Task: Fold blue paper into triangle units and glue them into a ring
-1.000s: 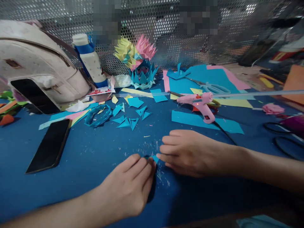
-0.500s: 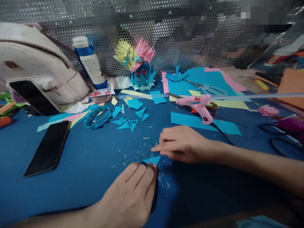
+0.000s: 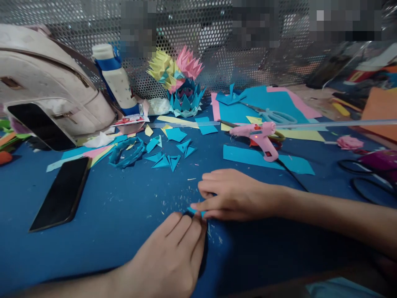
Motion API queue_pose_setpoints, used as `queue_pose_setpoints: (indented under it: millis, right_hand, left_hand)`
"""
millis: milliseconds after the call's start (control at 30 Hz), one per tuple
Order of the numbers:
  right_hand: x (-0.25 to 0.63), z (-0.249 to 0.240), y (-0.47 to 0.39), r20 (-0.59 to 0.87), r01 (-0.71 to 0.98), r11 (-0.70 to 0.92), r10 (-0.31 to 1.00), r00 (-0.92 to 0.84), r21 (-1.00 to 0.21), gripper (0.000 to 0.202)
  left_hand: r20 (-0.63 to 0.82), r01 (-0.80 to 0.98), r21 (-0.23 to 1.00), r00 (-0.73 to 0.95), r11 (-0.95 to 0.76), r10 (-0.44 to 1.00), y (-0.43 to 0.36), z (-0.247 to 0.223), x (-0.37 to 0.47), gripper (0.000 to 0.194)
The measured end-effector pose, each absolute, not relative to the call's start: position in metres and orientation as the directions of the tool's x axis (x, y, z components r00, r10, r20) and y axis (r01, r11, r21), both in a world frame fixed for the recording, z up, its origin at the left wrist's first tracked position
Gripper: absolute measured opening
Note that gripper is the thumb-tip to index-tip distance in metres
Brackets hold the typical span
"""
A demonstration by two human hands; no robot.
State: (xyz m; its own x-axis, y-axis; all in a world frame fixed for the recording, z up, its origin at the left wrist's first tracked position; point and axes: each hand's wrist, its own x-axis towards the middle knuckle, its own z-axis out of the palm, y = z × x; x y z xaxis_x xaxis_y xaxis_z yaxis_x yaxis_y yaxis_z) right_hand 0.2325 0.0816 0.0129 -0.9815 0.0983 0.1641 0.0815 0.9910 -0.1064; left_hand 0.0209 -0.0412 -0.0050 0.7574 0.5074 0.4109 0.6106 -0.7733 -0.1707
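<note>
A small folded piece of blue paper (image 3: 192, 210) lies on the blue table, mostly covered by my fingers. My left hand (image 3: 175, 244) has its fingers bent together and pins the paper's near edge. From the right, my right hand (image 3: 234, 194) presses the paper with its extended index finger and thumb side, the other fingers curled. Several folded blue paper triangles (image 3: 169, 161) lie just beyond, beside a blue paper ring (image 3: 127, 152). Past my right hand, a pink glue gun (image 3: 259, 136) rests over a blue paper strip (image 3: 294, 164).
Two phones, one flat (image 3: 62, 194) and one propped (image 3: 40, 126) on a pale backpack (image 3: 62, 78), are at left. A bottle (image 3: 116, 80) and paper flowers (image 3: 186, 99) stand at the back. Scissors (image 3: 276, 116) lie on paper sheets. The glue gun's cord (image 3: 291, 174) runs right.
My right hand has moved down and slightly left, bringing its index finger onto the folded blue paper. My left hand stays nearly in place.
</note>
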Motion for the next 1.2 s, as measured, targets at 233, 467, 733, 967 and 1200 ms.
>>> queue_pose_setpoints:
  millis: [233,467,733,967,1200]
  right_hand:
    - [0.243,0.007,0.086,0.282,0.045,0.996,0.065,-0.957,-0.079,0.031]
    - [0.233,0.001,0.079,0.196,0.232,0.830,0.374,-0.907,-0.508,0.013]
    - [0.231,0.004,0.075,0.115,0.337,0.675,0.531,-0.840,-0.656,0.006]
    - [0.232,0.000,0.074,0.269,0.250,0.795,0.454,-0.850,-0.552,0.010]
    - [0.238,0.002,0.070,0.369,0.131,0.990,0.139,-0.919,-0.044,0.023]
  left_hand:
    - [0.352,0.638,0.234,0.648,-0.734,0.675,-0.010,-0.001,0.008,0.014]
    - [0.196,0.633,0.589,0.492,-0.503,0.848,0.006,0.001,0.007,0.020]
    - [0.182,0.629,0.638,0.437,-0.444,0.881,0.012,-0.002,0.007,0.015]
    - [0.239,0.641,0.580,0.456,-0.502,0.857,0.011,-0.002,0.006,0.014]
    - [0.319,0.633,0.350,0.613,-0.691,0.723,0.004,-0.002,0.003,0.018]
